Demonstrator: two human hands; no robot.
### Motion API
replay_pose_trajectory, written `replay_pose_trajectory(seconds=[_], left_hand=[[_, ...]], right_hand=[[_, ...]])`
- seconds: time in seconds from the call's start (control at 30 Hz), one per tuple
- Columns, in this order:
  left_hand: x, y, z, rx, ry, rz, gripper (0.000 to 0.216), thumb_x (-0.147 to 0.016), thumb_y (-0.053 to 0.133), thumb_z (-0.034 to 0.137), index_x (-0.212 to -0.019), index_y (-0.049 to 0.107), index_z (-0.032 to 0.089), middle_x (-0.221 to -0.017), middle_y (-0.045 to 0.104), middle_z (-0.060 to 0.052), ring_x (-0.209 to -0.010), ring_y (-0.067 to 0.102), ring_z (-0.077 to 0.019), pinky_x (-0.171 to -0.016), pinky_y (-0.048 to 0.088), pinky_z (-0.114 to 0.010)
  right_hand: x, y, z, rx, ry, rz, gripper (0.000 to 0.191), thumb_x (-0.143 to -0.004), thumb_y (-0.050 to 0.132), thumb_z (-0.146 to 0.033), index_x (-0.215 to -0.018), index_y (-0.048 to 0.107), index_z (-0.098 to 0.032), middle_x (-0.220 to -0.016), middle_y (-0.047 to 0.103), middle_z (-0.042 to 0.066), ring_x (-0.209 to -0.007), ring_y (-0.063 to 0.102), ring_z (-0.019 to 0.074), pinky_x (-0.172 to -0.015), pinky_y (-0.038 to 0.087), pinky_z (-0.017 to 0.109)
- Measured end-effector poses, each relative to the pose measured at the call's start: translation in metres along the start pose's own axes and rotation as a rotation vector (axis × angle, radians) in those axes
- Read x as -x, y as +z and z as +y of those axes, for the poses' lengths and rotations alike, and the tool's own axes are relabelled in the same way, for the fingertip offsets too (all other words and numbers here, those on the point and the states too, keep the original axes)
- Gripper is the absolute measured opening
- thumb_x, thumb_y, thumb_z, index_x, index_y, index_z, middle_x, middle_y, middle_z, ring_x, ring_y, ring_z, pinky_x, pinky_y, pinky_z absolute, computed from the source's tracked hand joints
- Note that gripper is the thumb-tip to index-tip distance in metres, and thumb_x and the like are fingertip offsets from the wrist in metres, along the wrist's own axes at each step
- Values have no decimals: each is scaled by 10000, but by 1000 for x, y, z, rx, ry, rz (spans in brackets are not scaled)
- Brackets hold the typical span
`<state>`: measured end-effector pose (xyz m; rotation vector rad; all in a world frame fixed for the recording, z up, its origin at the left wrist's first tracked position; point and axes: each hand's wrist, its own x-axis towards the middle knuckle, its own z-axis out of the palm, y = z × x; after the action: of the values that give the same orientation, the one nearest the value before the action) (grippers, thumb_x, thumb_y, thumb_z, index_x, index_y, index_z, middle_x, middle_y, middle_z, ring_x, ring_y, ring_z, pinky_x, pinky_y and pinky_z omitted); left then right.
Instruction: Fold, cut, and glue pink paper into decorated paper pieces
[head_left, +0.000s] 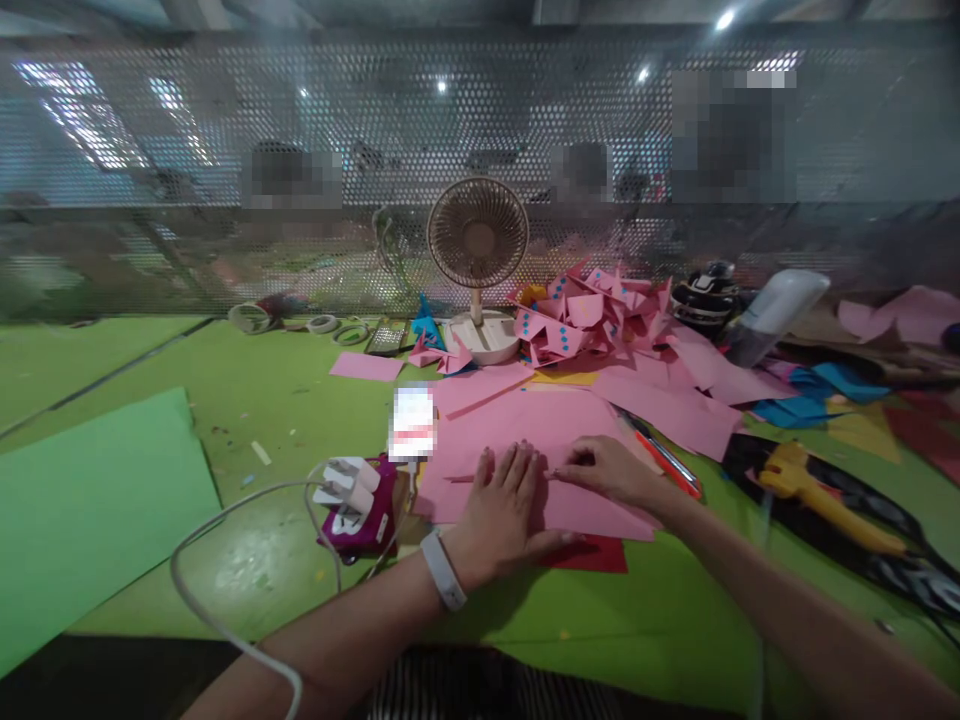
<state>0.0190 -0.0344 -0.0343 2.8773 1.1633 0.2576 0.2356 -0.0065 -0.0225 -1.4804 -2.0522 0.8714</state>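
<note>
My left hand (501,512) lies flat with fingers stretched out on a pink paper sheet (525,425) spread on the green table (285,400). A white band circles that wrist. My right hand (606,468) rests just to the right, its fingers curled and pinching the pink paper along a fold line. A red sheet (592,555) peeks out beneath the pink one at its near edge.
A red-handled cutter (664,460) lies right of my hands, a yellow glue gun (817,495) further right. Folded pink shapes (589,320) pile behind, beside a small fan (478,265). A white charger on a magenta box (358,505) and its cable lie left. Green sheet (90,500) at far left.
</note>
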Motion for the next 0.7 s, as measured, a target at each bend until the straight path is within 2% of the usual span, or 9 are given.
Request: replay_pose_trajectory(seconds=[0.23, 0.5, 0.7], left_hand=[[-2, -5, -2, 48, 1, -32, 914, -817, 161, 746, -1465, 154, 101, -1516, 209, -172, -1402, 139, -294, -1109, 66, -494], [-2, -2, -3, 31, 5, -25, 919, -808, 176, 756, -1475, 105, 127, -1521, 185, -174, -1405, 120, -309, -1103, 67, -521], [-4, -3, -3, 2, 6, -51, 907, -801, 193, 762, -1469, 151, 151, -1515, 199, -182, -1398, 141, -328, -1089, 101, -555]], right_hand=[[0, 0, 0, 52, -6, -2, 322, -784, 605, -455, -672, 641, -154, -672, 624, 19, -625, 537, 144, -560, 358, 247], [0, 0, -1, 61, 0, 5, 296, -785, 616, -438, -689, 643, -159, -692, 621, 18, -650, 551, 150, -580, 368, 250], [4, -8, -7, 79, -35, -11, 256, -798, 609, -416, -744, 658, -172, -753, 627, 28, -684, 561, 154, -610, 385, 251]])
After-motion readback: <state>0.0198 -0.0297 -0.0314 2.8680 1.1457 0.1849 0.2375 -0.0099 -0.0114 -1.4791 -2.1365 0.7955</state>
